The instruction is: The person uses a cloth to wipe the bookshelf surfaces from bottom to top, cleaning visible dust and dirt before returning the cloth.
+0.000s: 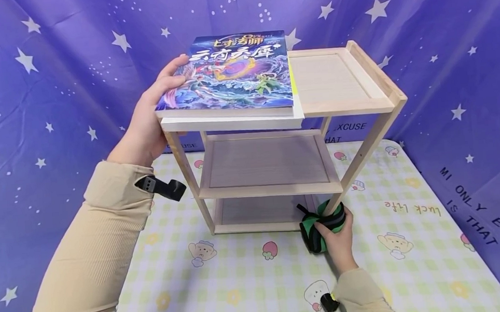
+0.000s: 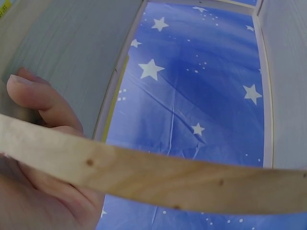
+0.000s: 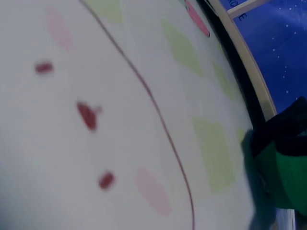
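On my head view, the left hand [image 1: 147, 105] holds the left edge of a blue book [image 1: 236, 77], fingers bent over its cover; on my left wrist view they also show beneath the top board. The book lies on a white-paged stack [image 1: 230, 122] at the left of the wooden rack's top shelf [image 1: 331, 75]. I see large Chinese characters in gold and white on the cover. Low at the front right leg, the right hand [image 1: 339, 239] pinches a green-and-black cloth item [image 1: 314, 238] against the wood. I read "luck life", upside down to me, on the tablecloth [image 1: 249, 272], and "MI ONLY EXCUSE IS THAT" on the starry backdrop [image 1: 64, 48].
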### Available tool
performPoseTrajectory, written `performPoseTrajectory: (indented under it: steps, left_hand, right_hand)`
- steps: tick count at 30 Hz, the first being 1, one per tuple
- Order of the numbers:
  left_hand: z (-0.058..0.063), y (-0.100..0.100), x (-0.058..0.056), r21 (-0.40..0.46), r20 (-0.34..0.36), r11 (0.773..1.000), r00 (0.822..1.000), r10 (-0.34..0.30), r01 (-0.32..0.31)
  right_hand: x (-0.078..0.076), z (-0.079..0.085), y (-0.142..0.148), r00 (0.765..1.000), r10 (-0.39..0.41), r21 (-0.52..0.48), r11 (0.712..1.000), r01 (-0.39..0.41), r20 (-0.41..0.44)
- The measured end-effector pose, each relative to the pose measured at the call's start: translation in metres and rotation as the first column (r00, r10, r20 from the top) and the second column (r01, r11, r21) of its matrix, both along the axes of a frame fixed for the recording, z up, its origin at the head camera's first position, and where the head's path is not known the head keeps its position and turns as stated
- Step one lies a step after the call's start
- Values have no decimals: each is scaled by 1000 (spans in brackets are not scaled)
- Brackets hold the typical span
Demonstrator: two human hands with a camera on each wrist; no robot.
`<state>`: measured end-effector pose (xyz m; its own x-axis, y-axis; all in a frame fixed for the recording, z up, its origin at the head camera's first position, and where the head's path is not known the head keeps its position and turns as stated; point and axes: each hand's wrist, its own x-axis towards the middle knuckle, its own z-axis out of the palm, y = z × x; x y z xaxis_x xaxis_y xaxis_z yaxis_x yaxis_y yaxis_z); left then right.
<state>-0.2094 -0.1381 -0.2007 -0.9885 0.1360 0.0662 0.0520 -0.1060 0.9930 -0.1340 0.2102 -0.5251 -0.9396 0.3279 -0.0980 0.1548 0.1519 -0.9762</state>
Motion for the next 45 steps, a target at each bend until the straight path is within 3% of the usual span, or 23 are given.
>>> performPoseTrajectory:
  steps: [12, 24, 29, 39, 45]
  left_hand:
    - [-1, 1, -2, 3, -5, 1000, 1000, 2, -2]
    - [0, 0, -1, 3, 3, 1000, 1000, 1, -1]
    - [0, 0, -1, -2, 4, 1000, 1000, 7, -7]
    - [0, 0, -1, 1, 2, 1000, 1000, 10, -10]
    - [0, 0, -1, -2, -5, 1000, 1000, 8, -8]
  right_hand:
    - [16, 4, -10, 984, -178, -36, 983, 178, 21]
    - [36, -1, -10, 972, -223, -96, 968, 230, 80]
    - [40, -1, -19, 979, -200, -105, 973, 204, 42]
    - [42, -1, -37, 997, -71, -37, 997, 72, 38]
    - [43, 4, -50, 1000, 21, -32, 999, -21, -6]
